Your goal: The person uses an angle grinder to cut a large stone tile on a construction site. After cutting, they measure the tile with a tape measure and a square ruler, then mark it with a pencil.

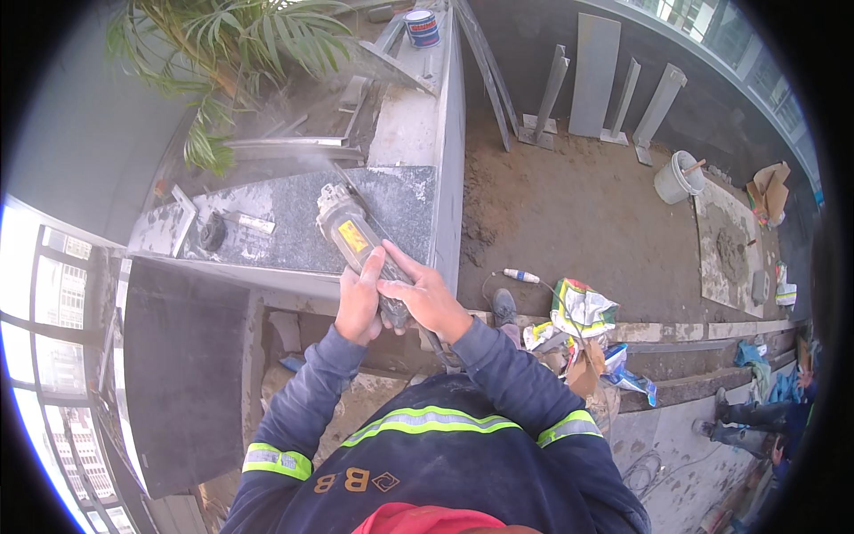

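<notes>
Both of my hands grip a dusty angle grinder point(348, 227) with a yellow label on its body. My left hand point(359, 301) wraps the near end of the body from the left. From the right, my right hand point(427, 298) closes round the handle end, fingers pressed together. The grinder's head points away from me, over a speckled grey stone slab point(294, 209) on top of a ledge. A thin edge, perhaps the disc, shows right of the head, and pale dust hangs beyond it. On the slab lie a dark coil point(212, 231) and a small whitish strip point(256, 222).
Palm fronds point(258, 44) overhang the far left. A paint can point(422, 29) stands on the far ledge. Stone strips point(594, 76) lean on the right wall, near a white bucket point(680, 178). Bags and a cable plug point(521, 276) lie to my right. Another person's legs point(747, 414) show far right.
</notes>
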The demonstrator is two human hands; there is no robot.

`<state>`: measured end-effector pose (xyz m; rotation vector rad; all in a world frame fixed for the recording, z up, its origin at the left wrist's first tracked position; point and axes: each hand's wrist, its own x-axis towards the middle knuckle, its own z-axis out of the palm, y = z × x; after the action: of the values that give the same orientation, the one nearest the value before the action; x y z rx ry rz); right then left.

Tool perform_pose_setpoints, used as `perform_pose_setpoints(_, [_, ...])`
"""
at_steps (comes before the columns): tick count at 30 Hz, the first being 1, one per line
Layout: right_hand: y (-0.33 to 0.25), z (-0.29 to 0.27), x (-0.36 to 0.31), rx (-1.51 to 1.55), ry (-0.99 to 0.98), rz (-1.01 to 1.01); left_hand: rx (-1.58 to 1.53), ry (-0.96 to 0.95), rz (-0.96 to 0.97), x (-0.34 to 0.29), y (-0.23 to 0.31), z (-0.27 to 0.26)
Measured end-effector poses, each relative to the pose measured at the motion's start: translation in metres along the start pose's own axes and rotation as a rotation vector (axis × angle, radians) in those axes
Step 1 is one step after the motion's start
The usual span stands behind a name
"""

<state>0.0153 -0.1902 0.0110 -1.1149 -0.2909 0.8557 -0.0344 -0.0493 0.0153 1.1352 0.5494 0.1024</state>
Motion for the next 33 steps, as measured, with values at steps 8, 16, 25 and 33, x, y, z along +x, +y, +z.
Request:
perform_pose_setpoints(8, [-0.004,0.003,0.006,-0.011,0.003,0.014,-0.037,0.011,0.033,0.015,-0.007,-0.011])
perform_pose_setpoints(16, [-0.006,0.005,0.01,-0.057,0.02,-0.024,-0.066,0.042,0.016,0.013,0.0,-0.006])
perform_pose_setpoints(25, [0.001,0.0,-0.017,0.009,-0.006,-0.039,-0.058,-0.013,-0.002,-0.021,0.0,0.013])
perform_pose_setpoints(33, [0.0,-0.001,-0.012,-0.035,0.008,-0.031,-0.056,0.008,0.007,-0.012,-0.005,0.007])
